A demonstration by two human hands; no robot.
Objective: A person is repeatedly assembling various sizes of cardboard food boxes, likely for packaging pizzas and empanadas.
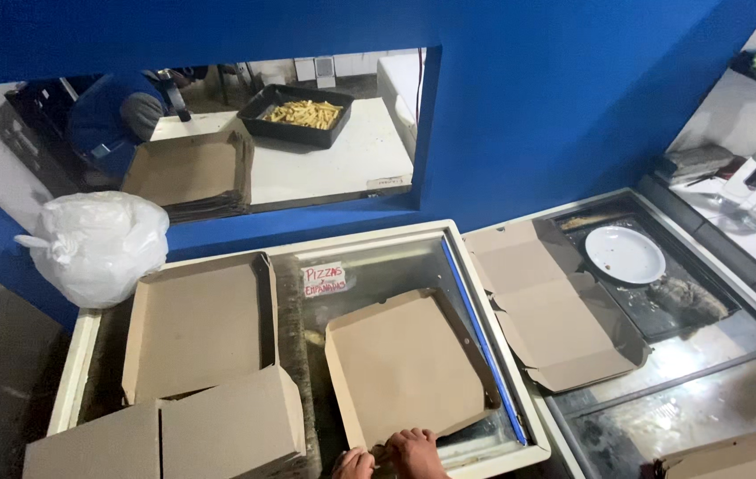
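My left hand (pixel 353 463) and my right hand (pixel 417 451) sit together at the near edge of a brown cardboard pizza box (pixel 405 364), fingers pressed onto its front rim. The box lies tilted on the glass lid of a chest freezer (pixel 378 262). Only the tops of both hands show at the bottom of the view.
More cardboard boxes (pixel 196 324) lie on the freezer's left side, an unfolded flat one (pixel 555 306) to the right. A white plate (pixel 624 254) lies under glass. A white plastic bag (pixel 94 244) sits left. Through the wall hatch: a tray of fries (pixel 298 113) and a person in blue (pixel 107 120).
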